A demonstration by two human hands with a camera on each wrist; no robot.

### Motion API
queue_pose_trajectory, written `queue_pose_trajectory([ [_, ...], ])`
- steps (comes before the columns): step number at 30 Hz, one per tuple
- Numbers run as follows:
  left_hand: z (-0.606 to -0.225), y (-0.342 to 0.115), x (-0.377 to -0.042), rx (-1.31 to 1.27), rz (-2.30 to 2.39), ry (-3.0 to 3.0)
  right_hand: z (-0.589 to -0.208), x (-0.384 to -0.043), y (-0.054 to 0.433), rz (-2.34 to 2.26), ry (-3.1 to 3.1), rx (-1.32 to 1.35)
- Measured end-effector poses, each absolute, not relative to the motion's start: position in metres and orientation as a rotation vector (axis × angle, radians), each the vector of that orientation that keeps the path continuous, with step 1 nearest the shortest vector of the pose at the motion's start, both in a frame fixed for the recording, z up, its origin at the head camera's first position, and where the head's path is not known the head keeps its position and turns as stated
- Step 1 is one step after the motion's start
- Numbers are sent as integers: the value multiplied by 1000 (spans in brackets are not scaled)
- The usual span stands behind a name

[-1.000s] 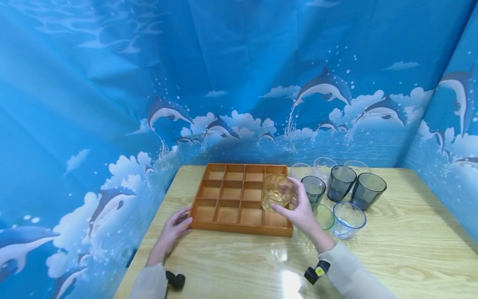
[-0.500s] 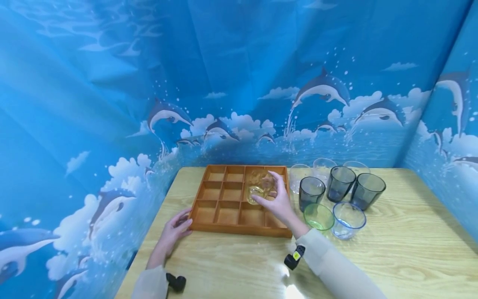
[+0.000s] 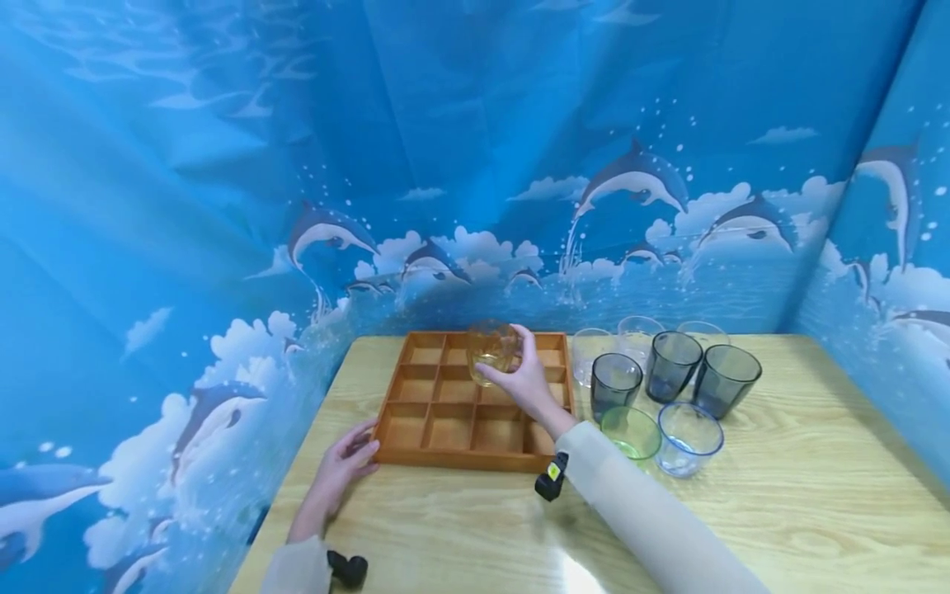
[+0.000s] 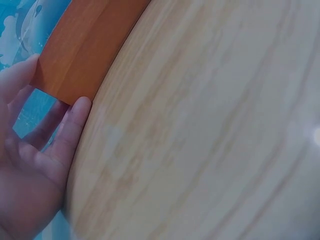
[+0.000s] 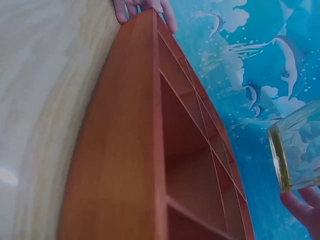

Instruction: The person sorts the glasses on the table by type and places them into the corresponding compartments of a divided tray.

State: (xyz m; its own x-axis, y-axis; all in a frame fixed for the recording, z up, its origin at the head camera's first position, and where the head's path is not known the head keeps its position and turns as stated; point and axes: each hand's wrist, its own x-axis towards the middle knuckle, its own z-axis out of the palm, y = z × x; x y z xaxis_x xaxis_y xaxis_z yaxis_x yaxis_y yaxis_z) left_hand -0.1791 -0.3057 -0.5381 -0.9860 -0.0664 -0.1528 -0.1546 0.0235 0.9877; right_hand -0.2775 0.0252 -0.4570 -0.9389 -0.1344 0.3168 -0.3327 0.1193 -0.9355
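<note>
In the head view my right hand (image 3: 523, 379) grips a clear amber glass cup (image 3: 490, 351) between thumb and fingers. The cup overlaps the back-middle compartments of a brown wooden compartment tray (image 3: 460, 458). In the right wrist view the cup (image 5: 300, 150) appears at the right edge, tilted and raised above the dividers, with fingertips at its side. My left hand (image 3: 345, 462) holds the tray's near left corner. The left wrist view shows thumb and fingers on either side of that wooden corner (image 4: 80, 55).
Right of the tray stand several cups: a grey tumbler (image 3: 616, 388), two more grey ones further right, a green-rimmed cup (image 3: 631, 433), a blue-rimmed cup (image 3: 690, 441) and clear ones behind. A blue dolphin-print curtain (image 3: 475, 165) walls the table's back and sides.
My right hand has carried the amber cup leftward and toward the back, from the tray's right side to over its back-middle part. My left hand stays on the corner.
</note>
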Motion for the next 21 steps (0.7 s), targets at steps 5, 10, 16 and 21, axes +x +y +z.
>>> queue_pose_trajectory([
  [5,-538,-306,-180,-245,2137,2206,-459,-290,18,1930,-2256,473],
  [10,-540,-304,-180,-240,2139,2203,-464,-299,13,1941,-2261,476],
  [16,-538,-304,-180,-238,2132,2210,-464,-309,6,1893,-2300,427],
  [21,-537,-305,-179,-242,2134,2210,-467,-317,2,1863,-2339,380],
])
